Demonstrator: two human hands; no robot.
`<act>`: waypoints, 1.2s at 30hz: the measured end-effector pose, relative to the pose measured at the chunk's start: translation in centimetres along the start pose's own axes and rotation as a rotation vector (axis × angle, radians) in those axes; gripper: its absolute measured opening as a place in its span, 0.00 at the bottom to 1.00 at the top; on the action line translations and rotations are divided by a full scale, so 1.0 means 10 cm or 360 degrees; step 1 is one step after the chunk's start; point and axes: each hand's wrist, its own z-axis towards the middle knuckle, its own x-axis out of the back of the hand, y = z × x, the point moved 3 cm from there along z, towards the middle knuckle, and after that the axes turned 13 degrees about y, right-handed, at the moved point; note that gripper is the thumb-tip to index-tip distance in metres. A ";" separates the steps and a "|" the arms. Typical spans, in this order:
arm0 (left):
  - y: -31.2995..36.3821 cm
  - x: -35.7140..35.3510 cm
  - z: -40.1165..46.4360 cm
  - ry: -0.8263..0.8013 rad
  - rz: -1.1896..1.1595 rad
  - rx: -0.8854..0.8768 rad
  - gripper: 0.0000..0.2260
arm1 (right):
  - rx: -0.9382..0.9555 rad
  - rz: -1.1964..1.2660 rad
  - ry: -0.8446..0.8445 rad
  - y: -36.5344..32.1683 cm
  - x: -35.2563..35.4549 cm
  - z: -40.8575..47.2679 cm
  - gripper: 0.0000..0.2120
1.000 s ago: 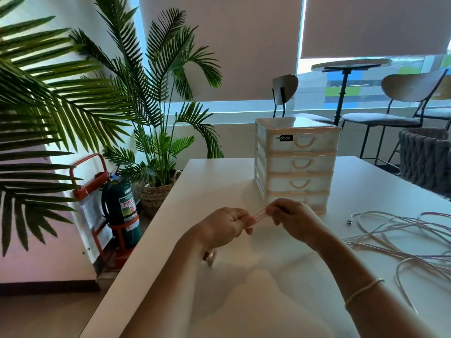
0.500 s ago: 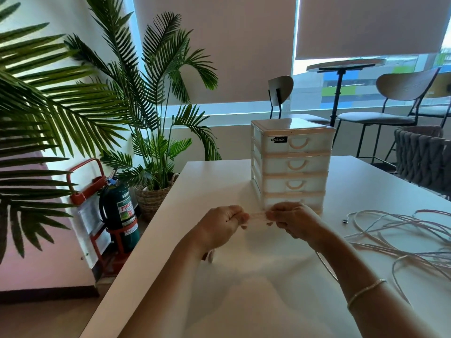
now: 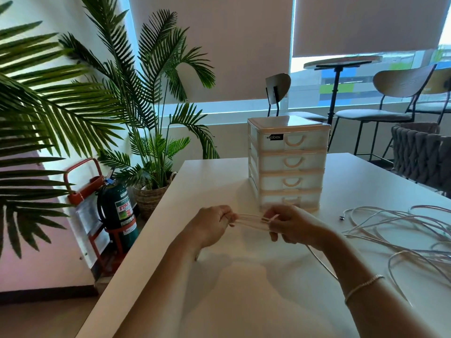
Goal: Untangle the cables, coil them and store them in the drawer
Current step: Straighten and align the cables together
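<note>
Centrally, left hand and right hand both pinching a taut white cable above the counter, loose cables at right, drawers just behind, shut.

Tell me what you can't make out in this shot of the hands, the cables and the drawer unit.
- Head view: the cable pile runs off the right edge, so its extent and the number of cables are unknown.
- The left hand and right hand cover the ends of the stretched cable.
- The right hand partly hides the bottom drawer.
- The drawer unit has frosted fronts, so its contents are unclear.
</note>
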 end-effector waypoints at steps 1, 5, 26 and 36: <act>-0.01 0.01 0.00 0.0012 -0.0010 -0.0005 0.12 | 0.0012 -0.0028 0.0016 0.02 0.04 -0.01 0.08; -0.04 0.04 0.02 0.0054 -0.0009 -0.0019 0.12 | 0.0037 -0.0376 0.0094 0.16 0.23 0.01 0.11; 0.00 -0.02 0.02 0.0124 0.0041 -0.0033 0.11 | 0.0216 -0.0528 0.0181 -0.15 -0.30 -0.01 0.17; 0.11 0.00 -0.03 -0.0142 -0.0481 0.0100 0.11 | 0.0276 -0.0512 0.0410 -0.20 -0.12 0.02 0.20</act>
